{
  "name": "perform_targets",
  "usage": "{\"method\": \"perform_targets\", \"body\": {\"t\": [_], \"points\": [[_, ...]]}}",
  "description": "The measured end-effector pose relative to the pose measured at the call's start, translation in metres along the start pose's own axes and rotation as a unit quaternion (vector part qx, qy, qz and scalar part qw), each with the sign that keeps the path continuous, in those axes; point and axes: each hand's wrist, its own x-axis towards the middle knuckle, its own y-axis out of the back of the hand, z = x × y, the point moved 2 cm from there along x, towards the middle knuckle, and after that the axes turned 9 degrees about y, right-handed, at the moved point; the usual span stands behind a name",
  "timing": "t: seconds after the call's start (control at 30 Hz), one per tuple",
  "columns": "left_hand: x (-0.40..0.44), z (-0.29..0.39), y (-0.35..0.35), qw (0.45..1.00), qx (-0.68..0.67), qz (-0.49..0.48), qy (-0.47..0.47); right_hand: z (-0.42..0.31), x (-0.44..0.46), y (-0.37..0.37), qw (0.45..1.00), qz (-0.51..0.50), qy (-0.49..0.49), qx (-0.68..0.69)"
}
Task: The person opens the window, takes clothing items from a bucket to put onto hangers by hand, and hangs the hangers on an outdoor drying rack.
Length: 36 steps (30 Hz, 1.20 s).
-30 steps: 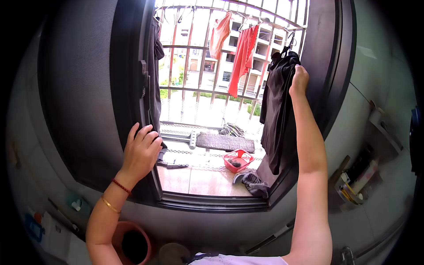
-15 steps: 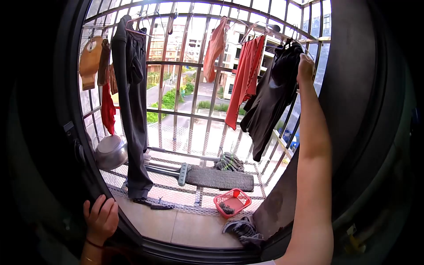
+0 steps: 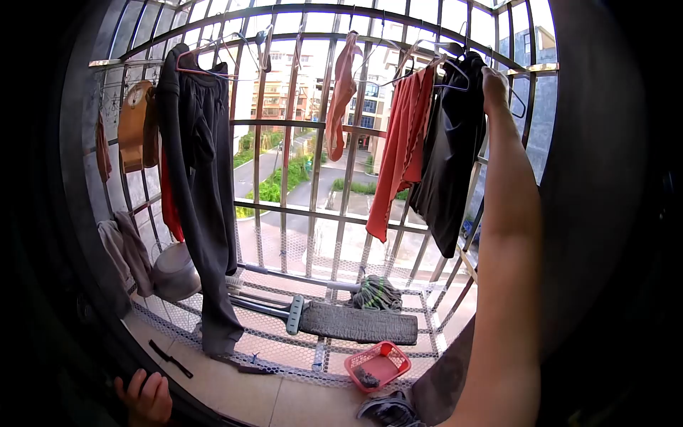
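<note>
My right hand (image 3: 496, 91) is raised at the upper right, its fingers closed on the top edge of a black garment (image 3: 455, 156) that hangs among the hangers. Just left of that garment hangs a red cloth (image 3: 402, 153). My left hand (image 3: 147, 398) is low at the left, resting by the dark window frame with its fingers bent and a little apart; nothing shows in it. Dark trousers (image 3: 203, 178) hang from a hanger on the left. Between them and the red cloth is a narrow pink cloth (image 3: 342, 92).
Metal bars enclose the ledge. On its mesh floor lie a flat grey mop (image 3: 359, 324), a string mop (image 3: 377, 293) and a red basket (image 3: 378, 366). A metal pot (image 3: 176, 274) and a wooden board (image 3: 135, 128) hang left. A knife (image 3: 171, 358) lies on the sill.
The view has moved forward through the window opening. My right hand still holds the black garment, now close beside the red cloth. My left hand appears lower and farther left.
</note>
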Motion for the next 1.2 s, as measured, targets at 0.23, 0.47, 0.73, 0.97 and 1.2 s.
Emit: {"method": "perform_targets", "body": {"t": [0.23,0.47,0.73,0.97,1.2], "points": [[-0.004,0.003,-0.001,1.000,0.011,0.002,0.017,0.005,-0.050,-0.025,0.975,0.028,-0.215,0.051],[-0.005,0.001,0.000,1.000,0.009,0.002,0.007,-0.068,-0.058,0.040,0.927,0.179,0.104,-0.312],[-0.007,0.002,-0.002,1.000,0.007,-0.007,0.023,0.001,-0.031,0.077,0.951,0.028,-0.294,0.090],[-0.002,0.003,0.002,1.000,0.000,-0.011,0.026,0.032,-0.007,0.045,0.999,-0.020,-0.037,0.005],[-0.001,0.005,-0.002,0.999,0.013,0.022,0.026,-0.006,-0.005,0.013,0.888,0.072,-0.141,0.431]]}}
